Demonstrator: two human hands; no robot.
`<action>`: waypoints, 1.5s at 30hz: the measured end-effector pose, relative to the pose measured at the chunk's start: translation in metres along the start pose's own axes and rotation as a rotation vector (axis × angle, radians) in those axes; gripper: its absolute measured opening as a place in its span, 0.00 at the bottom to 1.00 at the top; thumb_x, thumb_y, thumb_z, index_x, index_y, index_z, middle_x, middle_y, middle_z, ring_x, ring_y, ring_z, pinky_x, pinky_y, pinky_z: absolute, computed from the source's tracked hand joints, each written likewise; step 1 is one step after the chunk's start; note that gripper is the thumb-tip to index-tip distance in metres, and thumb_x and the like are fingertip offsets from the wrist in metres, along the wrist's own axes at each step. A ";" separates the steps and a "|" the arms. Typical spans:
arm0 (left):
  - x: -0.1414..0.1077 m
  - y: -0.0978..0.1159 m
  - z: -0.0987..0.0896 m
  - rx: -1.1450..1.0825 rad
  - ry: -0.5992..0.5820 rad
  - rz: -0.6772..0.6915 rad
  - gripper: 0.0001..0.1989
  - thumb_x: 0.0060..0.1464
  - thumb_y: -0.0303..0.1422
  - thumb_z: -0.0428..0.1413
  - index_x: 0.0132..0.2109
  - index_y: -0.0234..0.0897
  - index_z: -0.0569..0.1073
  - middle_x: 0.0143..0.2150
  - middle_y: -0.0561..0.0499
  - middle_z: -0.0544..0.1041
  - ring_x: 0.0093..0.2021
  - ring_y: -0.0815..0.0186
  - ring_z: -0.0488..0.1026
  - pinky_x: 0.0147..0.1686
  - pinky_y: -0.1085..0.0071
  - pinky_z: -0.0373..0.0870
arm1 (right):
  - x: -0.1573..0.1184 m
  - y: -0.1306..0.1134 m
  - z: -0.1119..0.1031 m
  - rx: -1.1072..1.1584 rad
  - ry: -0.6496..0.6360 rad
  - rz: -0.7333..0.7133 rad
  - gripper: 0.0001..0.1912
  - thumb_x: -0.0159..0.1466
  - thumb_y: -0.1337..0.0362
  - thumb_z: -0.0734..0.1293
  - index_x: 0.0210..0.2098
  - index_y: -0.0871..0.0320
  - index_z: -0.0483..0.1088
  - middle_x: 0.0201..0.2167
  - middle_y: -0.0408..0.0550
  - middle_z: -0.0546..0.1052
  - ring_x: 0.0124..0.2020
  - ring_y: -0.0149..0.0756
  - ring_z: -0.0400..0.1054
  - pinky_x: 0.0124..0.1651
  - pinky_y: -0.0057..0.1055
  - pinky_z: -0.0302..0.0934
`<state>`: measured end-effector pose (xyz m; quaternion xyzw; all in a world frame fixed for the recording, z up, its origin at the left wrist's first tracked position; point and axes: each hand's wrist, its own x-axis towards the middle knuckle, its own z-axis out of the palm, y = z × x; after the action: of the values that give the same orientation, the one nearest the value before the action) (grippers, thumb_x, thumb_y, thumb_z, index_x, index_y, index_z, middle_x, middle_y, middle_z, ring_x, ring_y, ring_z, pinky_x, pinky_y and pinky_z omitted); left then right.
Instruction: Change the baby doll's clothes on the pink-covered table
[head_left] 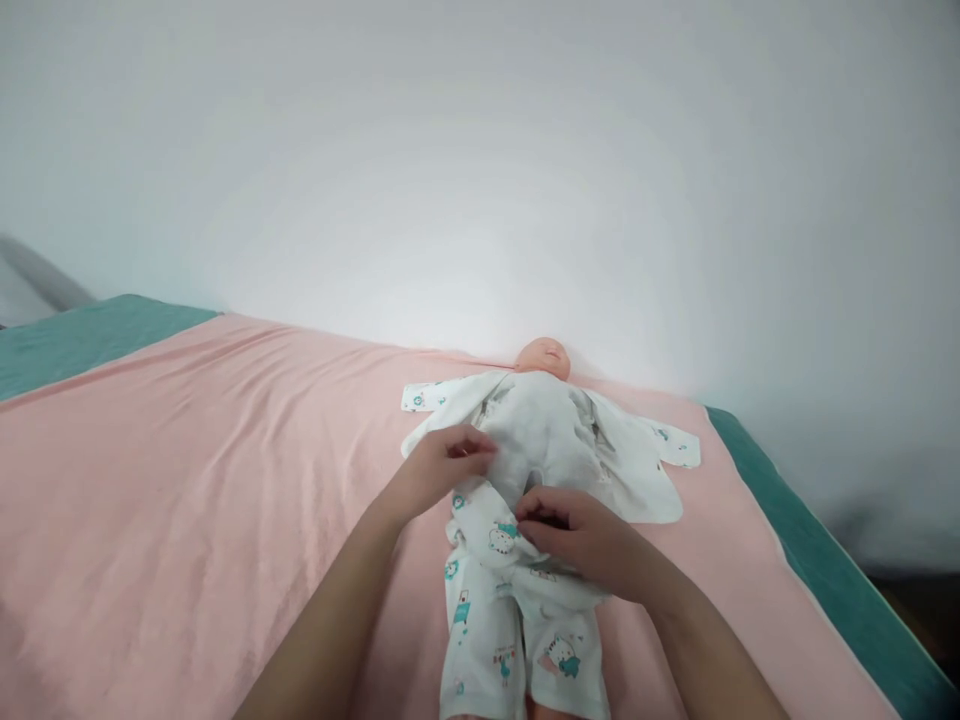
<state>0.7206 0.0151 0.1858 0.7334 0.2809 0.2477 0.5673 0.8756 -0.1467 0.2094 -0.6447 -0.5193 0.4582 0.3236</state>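
Observation:
A baby doll (543, 358) lies on its back, its head toward the wall. Its white long-sleeved top (645, 480) is spread out to both sides, over a pale cloth (532, 425) covering the torso. White baby pants (480, 620) with teal animal prints are on its legs, bunched near the hips. At the waist's left side, my left hand (442, 462) is closed, with thumb and forefinger pinched at the upper edge of the pants. My right hand (574, 530) curls closed on the pants' waist at the middle. Its fingertips are partly hidden in the cloth folds.
A wrinkled pink sheet (225, 480) covers the bed under the doll. Teal bedding (97, 335) shows at the far left, with more along the right edge. Behind the doll's head stands a white wall (465, 180).

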 end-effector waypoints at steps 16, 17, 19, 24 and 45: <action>0.007 -0.009 0.023 -0.198 -0.082 -0.057 0.12 0.42 0.36 0.64 0.28 0.36 0.68 0.22 0.57 0.64 0.21 0.73 0.60 0.21 0.77 0.52 | 0.013 0.022 -0.023 0.194 0.440 -0.097 0.12 0.53 0.55 0.72 0.31 0.56 0.72 0.26 0.42 0.74 0.29 0.32 0.64 0.32 0.28 0.56; 0.009 -0.013 0.023 -0.275 -0.065 -0.068 0.13 0.41 0.35 0.64 0.27 0.36 0.67 0.22 0.58 0.64 0.21 0.73 0.61 0.21 0.77 0.53 | 0.012 0.025 -0.027 0.231 0.406 -0.078 0.12 0.52 0.56 0.73 0.30 0.57 0.72 0.25 0.42 0.74 0.28 0.31 0.63 0.31 0.27 0.55; 0.013 -0.019 0.022 -0.414 -0.064 -0.104 0.16 0.39 0.34 0.66 0.26 0.36 0.65 0.22 0.58 0.65 0.21 0.74 0.62 0.21 0.78 0.54 | 0.011 0.034 -0.038 0.367 0.433 -0.079 0.13 0.51 0.57 0.74 0.29 0.57 0.71 0.23 0.40 0.72 0.26 0.29 0.62 0.28 0.25 0.53; 0.018 -0.029 0.016 -0.636 -0.089 -0.175 0.18 0.37 0.34 0.68 0.27 0.36 0.64 0.22 0.58 0.64 0.20 0.76 0.61 0.19 0.79 0.54 | 0.018 0.066 -0.057 0.853 0.725 -0.182 0.16 0.48 0.57 0.75 0.29 0.55 0.67 0.22 0.36 0.68 0.25 0.28 0.60 0.29 0.24 0.56; 0.016 -0.017 0.005 0.430 -0.045 0.401 0.04 0.57 0.34 0.52 0.39 0.40 0.70 0.44 0.47 0.71 0.48 0.60 0.66 0.50 0.63 0.64 | 0.037 0.077 -0.044 0.244 0.818 -0.243 0.13 0.57 0.53 0.70 0.36 0.54 0.71 0.32 0.42 0.74 0.36 0.34 0.66 0.40 0.30 0.60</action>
<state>0.7338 0.0260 0.1687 0.8830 0.1636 0.2735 0.3445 0.9463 -0.1280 0.1475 -0.6643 -0.3626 0.1819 0.6278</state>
